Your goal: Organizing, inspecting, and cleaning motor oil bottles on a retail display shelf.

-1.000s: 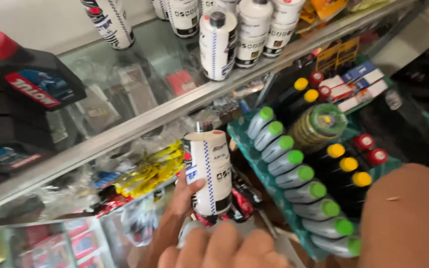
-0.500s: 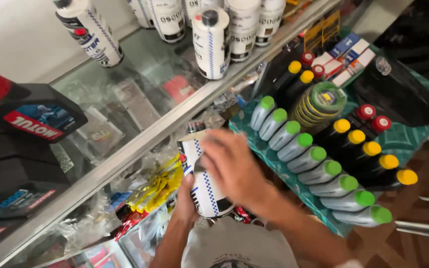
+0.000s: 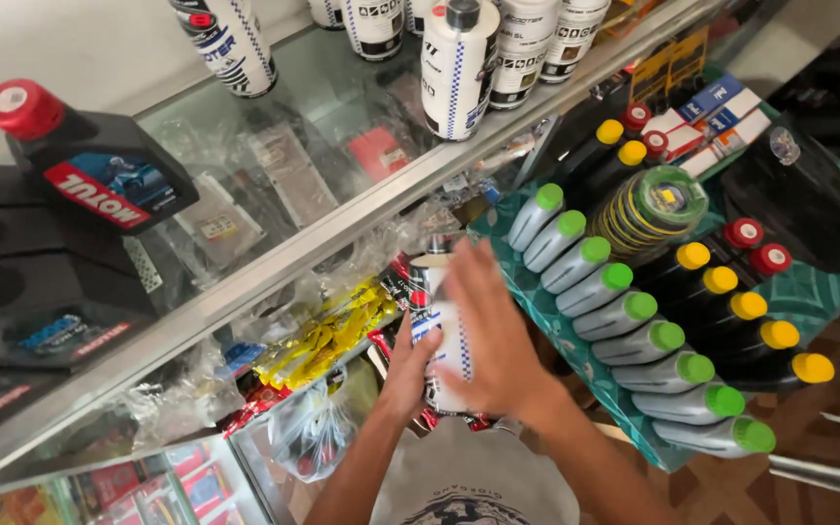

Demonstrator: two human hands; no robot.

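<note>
Since the earlier frames, both hands have closed in around the white bottle (image 3: 442, 335), which a second ago stood clear in the left hand's grasp alone and now shows only as a strip with a blue chequered band. Right hand (image 3: 494, 338) lies flat across the bottle's front, fingers spread and extended, hiding most of its label; whether the palm presses or merely rests cannot be told. Left hand (image 3: 407, 367) cups the bottle from behind and below, its fingers largely concealed by the bottle and the other hand. Both forearms run out of the lower edge, above a pale garment (image 3: 473, 486) cut off at the bottom. The bottle stands just below the metal rail (image 3: 274, 267) of a glass counter, in front of yellow packets (image 3: 328, 331) and clear bags (image 3: 313, 433) whose contents are hard to make out. To the right, a teal rack (image 3: 546, 311) holds grey bottles with green caps (image 3: 634, 316), dark bottles with yellow caps (image 3: 746, 306), red-capped ones (image 3: 758, 248) and a coil of striped tape (image 3: 655, 206). Farther off, on the glass top, stand a dark oil bottle with a red cap (image 3: 89, 165) and several white chequered bottles (image 3: 457, 63), their tops cropped by the upper edge.
</note>
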